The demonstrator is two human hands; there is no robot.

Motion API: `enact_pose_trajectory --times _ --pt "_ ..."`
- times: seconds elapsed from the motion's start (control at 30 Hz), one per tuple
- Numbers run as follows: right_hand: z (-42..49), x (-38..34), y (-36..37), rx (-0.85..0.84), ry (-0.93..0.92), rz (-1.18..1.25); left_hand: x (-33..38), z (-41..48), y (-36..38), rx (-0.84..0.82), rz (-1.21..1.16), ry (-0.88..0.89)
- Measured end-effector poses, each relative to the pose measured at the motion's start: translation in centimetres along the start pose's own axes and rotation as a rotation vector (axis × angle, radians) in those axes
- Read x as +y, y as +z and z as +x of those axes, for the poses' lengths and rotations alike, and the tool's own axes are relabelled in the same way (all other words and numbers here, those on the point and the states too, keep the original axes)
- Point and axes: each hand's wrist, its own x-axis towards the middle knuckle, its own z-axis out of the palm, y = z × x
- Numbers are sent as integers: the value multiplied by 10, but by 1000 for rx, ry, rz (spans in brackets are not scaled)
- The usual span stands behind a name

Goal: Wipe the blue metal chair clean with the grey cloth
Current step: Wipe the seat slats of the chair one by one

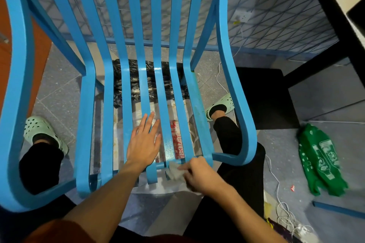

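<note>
Pinching grey cloth (pixel 176 171) against blue chair (pixel 107 92) front: right hand (pixel 199 175).

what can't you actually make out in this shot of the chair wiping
Head view, grey cloth: blurred and mostly covered by the right hand, so its full extent is unclear.
Head view, blue chair: backrest top cut off by the upper edge.
Head view, red lettering under the seat: broken up by the slats, unreadable.
</note>
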Motion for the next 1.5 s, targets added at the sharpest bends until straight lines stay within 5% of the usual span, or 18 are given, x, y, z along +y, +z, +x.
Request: enact_pose_trajectory --times 0.1,0.23,0.43,0.63,0.87,1.03,1.23,1.5 --pt "25 -4 -35 88 -44 137 1 0 -2 -14 -8 5" --pt "67 7 -55 411 -50 268 1 -1 -3 -11 -13 -3" --pt "67 22 1 360 -64 28 1 0 -2 7 -22 -3" --pt "11 38 23 290 -80 55 1 -1 -3 -1 -14 0" --pt "27 35 -31 276 15 723 1 -1 -2 11 -14 2" --pt "53 37 -27 467 54 176 1 -1 -2 17 -29 0" --pt "32 35 8 409 -113 46 1 -1 -3 27 -20 1" --pt "33 42 10 486 -37 186 2 -2 -6 30 -53 6"
